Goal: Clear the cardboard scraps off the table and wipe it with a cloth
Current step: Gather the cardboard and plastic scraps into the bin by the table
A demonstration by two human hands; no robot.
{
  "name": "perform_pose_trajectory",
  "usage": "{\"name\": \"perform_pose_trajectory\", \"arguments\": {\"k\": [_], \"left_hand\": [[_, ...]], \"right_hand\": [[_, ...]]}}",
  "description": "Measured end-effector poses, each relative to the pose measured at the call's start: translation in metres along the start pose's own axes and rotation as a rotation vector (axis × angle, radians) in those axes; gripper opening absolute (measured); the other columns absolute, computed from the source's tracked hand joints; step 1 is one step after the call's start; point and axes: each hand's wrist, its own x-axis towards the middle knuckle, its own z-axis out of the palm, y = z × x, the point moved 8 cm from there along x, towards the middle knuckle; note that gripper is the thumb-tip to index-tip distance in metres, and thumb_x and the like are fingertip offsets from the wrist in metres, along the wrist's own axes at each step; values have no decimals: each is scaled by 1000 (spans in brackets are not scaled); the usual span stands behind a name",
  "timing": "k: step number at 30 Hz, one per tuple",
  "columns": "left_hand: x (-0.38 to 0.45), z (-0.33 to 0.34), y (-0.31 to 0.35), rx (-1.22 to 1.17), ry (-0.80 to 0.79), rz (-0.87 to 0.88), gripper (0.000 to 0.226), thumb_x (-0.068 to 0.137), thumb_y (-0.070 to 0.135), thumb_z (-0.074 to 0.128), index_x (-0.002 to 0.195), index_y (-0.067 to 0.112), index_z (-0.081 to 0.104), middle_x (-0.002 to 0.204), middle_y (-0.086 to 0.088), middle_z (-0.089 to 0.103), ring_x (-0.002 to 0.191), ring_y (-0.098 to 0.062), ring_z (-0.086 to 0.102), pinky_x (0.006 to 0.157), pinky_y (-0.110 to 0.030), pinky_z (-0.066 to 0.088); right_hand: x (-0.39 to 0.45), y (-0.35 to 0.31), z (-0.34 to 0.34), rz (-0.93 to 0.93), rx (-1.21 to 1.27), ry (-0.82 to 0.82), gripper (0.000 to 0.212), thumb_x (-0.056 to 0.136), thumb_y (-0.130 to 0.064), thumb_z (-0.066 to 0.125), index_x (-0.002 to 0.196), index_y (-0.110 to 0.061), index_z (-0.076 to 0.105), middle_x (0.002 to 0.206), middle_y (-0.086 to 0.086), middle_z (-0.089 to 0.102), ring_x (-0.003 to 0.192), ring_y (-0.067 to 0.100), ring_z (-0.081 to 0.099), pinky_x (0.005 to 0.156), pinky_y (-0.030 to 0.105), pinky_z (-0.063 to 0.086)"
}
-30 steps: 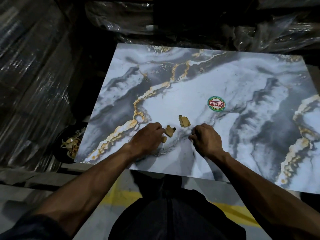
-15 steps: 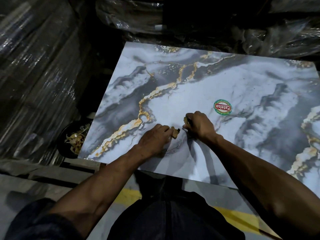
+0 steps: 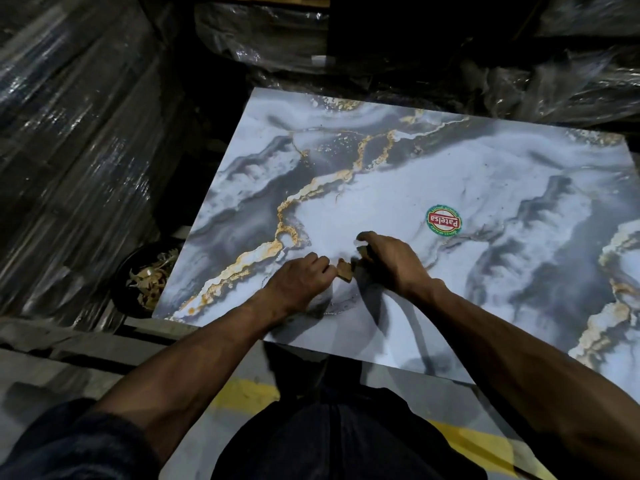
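Where the marble-patterned table (image 3: 433,174) comes closest to the person, both hands rest low on its surface, close together. The left hand (image 3: 298,284) lies knuckles up, its fingers curled and bunched together, their tips touching a small brown cardboard scrap (image 3: 344,270) that sits on the tabletop just beside them. The right hand (image 3: 391,261) is just across that scrap, fingers bent down and drawn together over a second cardboard scrap (image 3: 363,251), of which only a corner peeks out from under the thumb side; I cannot tell whether it is truly pinched or merely covered. A round green-and-red sticker (image 3: 444,220) is stuck to the table a little beyond the right hand, well clear of the scraps. Off the table's left edge, down near the floor, stands a dark bucket (image 3: 121,289) with pale cardboard offcuts (image 3: 150,280) heaped inside. Plastic-wrapped stacks (image 3: 69,150) crowd the left side, and more wrapped goods lie behind the table. A yellow floor line (image 3: 242,394) runs under the person's dark clothing at the near edge.
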Motion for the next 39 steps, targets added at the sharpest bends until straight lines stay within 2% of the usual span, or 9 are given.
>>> {"name": "perform_pose_trajectory", "arguments": {"k": [3,7,12,15,20,23,27,32,39], "left_hand": [[-11,2,-22,-9,38,-117,33,54,-9,70,78,11,60,72,-8,60,62,-26,59,38,-29,43],[-27,0,-53,-118,75,-352,33,59,-16,67,81,8,58,76,-11,60,61,-32,59,40,-34,45],[-39,-6,-69,-161,120,-433,23,75,-10,61,89,8,56,81,-11,56,67,-35,57,47,-39,49],[-42,-10,-70,-154,134,-420,25,74,-11,57,90,7,56,83,-11,56,68,-35,57,47,-40,49],[-58,-14,-82,-243,147,-499,28,71,-3,60,95,10,57,92,-12,63,79,-35,60,55,-40,52],[-69,-16,-102,-391,249,-597,28,74,7,63,101,11,62,98,-11,67,90,-34,64,68,-38,52],[-100,0,-154,-896,460,-1168,17,92,7,53,103,14,64,90,-8,69,81,-26,66,65,-30,51],[-156,14,-182,-1611,952,-1617,21,88,-14,51,98,4,56,73,-16,59,39,-12,58,37,-20,46],[-245,52,-240,-1929,980,-1699,24,95,-10,44,93,8,59,83,-12,60,57,-13,59,43,-15,48]], "right_hand": [[1,-24,10,-116,6,-64,12,85,-22,66,79,-17,57,88,4,56,77,27,57,65,37,47],[1,-35,30,-161,-31,-132,16,89,-22,64,101,-12,65,108,8,53,83,30,61,68,41,51],[6,-42,29,-185,-269,-54,9,81,-19,67,85,-10,67,84,11,58,76,35,57,56,32,31],[7,-36,31,-188,-284,-10,11,71,-18,75,75,-11,67,75,10,58,65,34,56,53,32,36],[27,-29,17,25,113,36,14,80,-12,63,71,-13,52,79,5,54,70,27,53,56,33,40],[48,-23,19,340,749,60,6,85,-6,64,90,-5,60,79,9,62,67,22,61,54,25,49],[76,-52,35,382,1373,-50,8,91,2,59,96,5,54,74,22,49,65,26,50,65,38,47],[113,-105,62,343,1511,-301,34,97,-12,43,65,-9,31,57,12,31,52,21,34,56,34,33],[162,-186,121,522,1356,-408,28,93,5,47,72,-11,56,72,11,56,64,23,57,74,39,51]]}}
